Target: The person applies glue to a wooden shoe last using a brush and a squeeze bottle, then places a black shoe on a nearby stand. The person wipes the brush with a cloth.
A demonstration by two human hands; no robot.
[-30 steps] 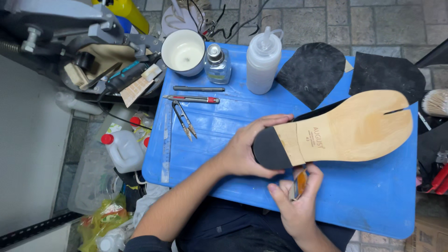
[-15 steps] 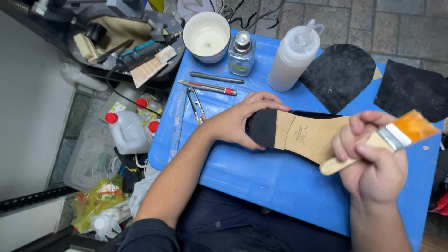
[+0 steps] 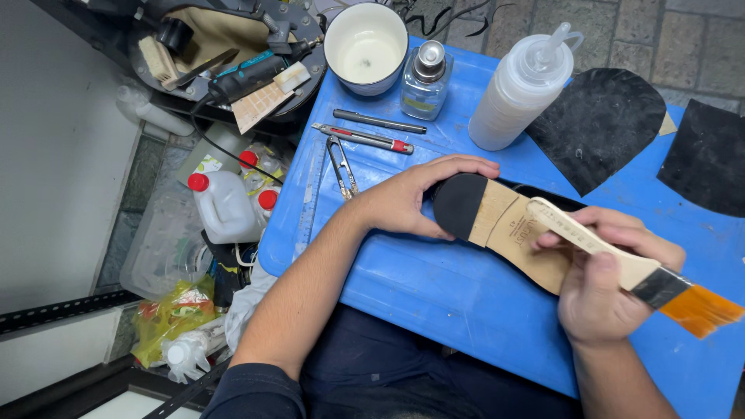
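While left hand [image 3: 403, 203] fingers clamp shoe sole [image 3: 512, 229], right hand [image 3: 601, 291] grips brush [image 3: 621, 264] w/ bristles off the sole; could smear worktop [image 3: 434, 287].

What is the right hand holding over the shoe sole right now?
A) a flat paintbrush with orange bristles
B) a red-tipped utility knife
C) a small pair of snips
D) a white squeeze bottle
A: the right hand grips a flat paintbrush by its wooden handle, orange bristles pointing away to the right, while the left hand steadies the heel of the shoe sole.
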